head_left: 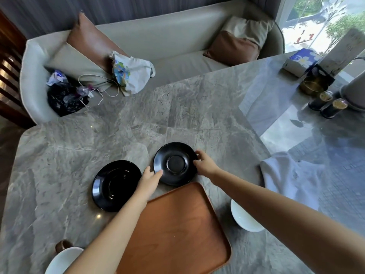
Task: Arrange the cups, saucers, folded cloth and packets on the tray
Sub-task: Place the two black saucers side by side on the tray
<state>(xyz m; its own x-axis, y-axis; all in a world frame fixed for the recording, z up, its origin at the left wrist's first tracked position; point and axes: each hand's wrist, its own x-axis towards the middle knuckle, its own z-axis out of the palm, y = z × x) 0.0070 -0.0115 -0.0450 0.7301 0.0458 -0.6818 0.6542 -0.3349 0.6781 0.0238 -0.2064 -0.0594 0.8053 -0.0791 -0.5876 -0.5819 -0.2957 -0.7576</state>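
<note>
At far left a white cup (63, 260) is cut off by the frame edge. Next, one black saucer (115, 185) lies untouched on the desk (59, 155). My left hand (149, 179) and right hand (205, 165) pinch the second saucer (175, 164) by opposite rims, just beyond the empty tray (177, 234); I judge it needs lifting onto the tray. My right arm half hides another cup (245, 222); the cloth (290, 175) lies rightmost; I see no packets.

The desk (79, 155) looks like smooth, shiny grey stone, the tray (177, 230) like smooth matt brown wood, the left saucer (110, 186) is glossy black, the right saucer (175, 153) duller black, and the folded cloth (286, 175) is soft and white.
</note>
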